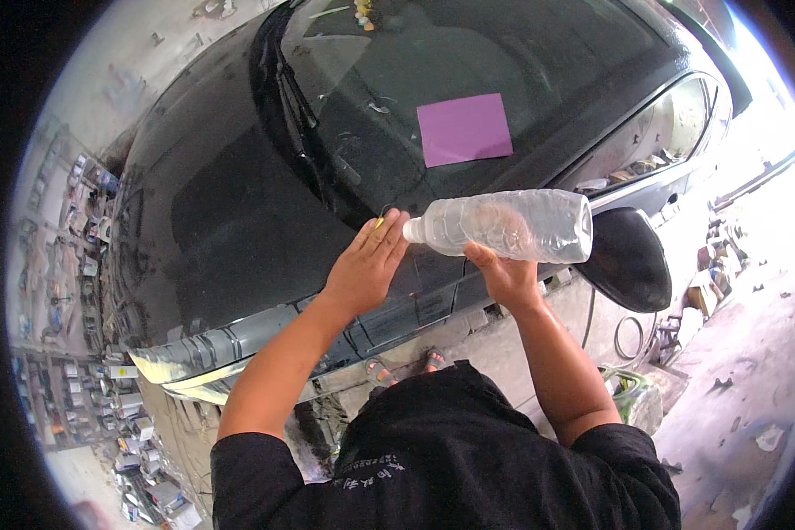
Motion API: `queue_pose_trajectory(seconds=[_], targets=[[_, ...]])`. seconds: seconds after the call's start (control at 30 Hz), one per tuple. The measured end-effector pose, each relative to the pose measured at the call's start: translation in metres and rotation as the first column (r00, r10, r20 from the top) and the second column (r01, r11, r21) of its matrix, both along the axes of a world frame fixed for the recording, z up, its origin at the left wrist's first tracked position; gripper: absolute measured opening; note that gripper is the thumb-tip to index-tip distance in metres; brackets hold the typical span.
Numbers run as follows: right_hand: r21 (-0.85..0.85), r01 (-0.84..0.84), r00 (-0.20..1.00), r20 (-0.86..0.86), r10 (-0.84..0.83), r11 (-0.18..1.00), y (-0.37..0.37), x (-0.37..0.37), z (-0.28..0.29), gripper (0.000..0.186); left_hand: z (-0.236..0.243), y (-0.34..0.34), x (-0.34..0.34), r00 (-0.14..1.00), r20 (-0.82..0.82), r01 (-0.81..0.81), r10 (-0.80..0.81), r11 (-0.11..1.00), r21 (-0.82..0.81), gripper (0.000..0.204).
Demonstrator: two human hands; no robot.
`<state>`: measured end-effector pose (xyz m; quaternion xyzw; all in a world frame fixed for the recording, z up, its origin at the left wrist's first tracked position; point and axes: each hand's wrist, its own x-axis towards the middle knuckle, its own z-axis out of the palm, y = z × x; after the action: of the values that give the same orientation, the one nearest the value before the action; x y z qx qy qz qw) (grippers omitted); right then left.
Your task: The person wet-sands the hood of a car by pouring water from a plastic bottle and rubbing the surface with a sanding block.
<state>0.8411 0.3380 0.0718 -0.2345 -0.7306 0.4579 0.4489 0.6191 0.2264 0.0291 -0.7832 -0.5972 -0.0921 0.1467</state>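
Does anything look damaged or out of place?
Pale yellow and grey patches on the front corner of the car break up its dark paint, possibly repair filler; a purple sheet lies askew on the windshield, an odd spot.

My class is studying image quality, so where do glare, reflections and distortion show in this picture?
In the head view, bright light washes out the upper right; in the head view, highlights streak the clear bottle in the right hand; also in the head view, far-left clutter looks soft and squeezed near the dark, curved rim.
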Motion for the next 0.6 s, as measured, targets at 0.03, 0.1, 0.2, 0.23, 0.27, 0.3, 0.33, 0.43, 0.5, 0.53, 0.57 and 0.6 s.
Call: queue_pose_trajectory(seconds=[0.03,0.1,0.2,0.23,0.27,0.3,0.33,0.43,0.5,0.53,0.57,0.6], targets=[[0.020,0.020,1.000,0.013,-0.020,1.000,0.002,0.003,0.001,0.042,0.000,-0.002,0.002,1.000,-0.006,-0.014,0.014,0.998,-0.055,0.052],[0.066,0.043,0.997,0.060,-0.047,0.997,0.005,0.007,0.003,0.044,-0.013,-0.024,-0.006,1.000,0.007,0.013,-0.012,0.997,-0.076,0.054],[0.102,0.032,0.990,0.130,-0.045,0.994,0.005,0.014,0.000,0.052,-0.023,-0.053,-0.022,0.998,0.060,-0.003,0.009,0.995,-0.102,0.056],[0.090,0.009,0.993,0.116,-0.019,0.996,0.006,0.013,0.000,0.052,-0.022,-0.055,-0.023,0.999,0.052,-0.014,0.018,0.997,-0.081,0.056],[0.078,-0.015,0.995,0.102,0.007,0.997,0.006,0.012,0.000,0.052,-0.021,-0.057,-0.023,0.999,0.044,-0.026,0.028,0.998,-0.060,0.055],[0.049,0.007,0.998,0.067,-0.010,0.999,0.003,0.010,0.000,0.049,-0.022,-0.049,-0.015,0.999,0.046,-0.021,0.023,0.998,-0.051,0.054],[0.025,0.017,0.999,0.027,-0.018,1.000,-0.001,0.003,0.003,0.046,-0.019,-0.038,-0.002,0.997,0.062,-0.035,0.037,0.999,-0.040,0.053],[-0.019,-0.024,0.999,-0.046,0.023,1.000,-0.002,-0.009,-0.002,0.044,-0.021,-0.019,0.020,0.994,0.104,-0.046,0.045,0.999,0.007,0.053],[0.014,-0.040,0.999,-0.026,0.040,0.999,0.003,-0.012,-0.008,0.044,-0.015,-0.032,0.007,0.994,0.076,-0.067,0.075,0.993,-0.100,0.055],[0.052,-0.030,1.000,0.012,0.029,0.998,0.006,-0.011,-0.012,0.044,-0.015,-0.042,-0.003,0.994,0.064,-0.074,0.085,0.985,-0.155,0.055],[0.093,-0.018,0.999,0.045,0.014,0.995,0.008,-0.010,-0.014,0.043,-0.025,-0.059,-0.018,0.994,0.063,-0.079,0.085,0.993,-0.090,0.060],[0.097,-0.021,0.998,0.061,0.015,0.995,0.008,-0.010,-0.012,0.043,-0.027,-0.073,-0.028,0.987,0.087,-0.127,0.137,0.986,-0.104,0.062]])
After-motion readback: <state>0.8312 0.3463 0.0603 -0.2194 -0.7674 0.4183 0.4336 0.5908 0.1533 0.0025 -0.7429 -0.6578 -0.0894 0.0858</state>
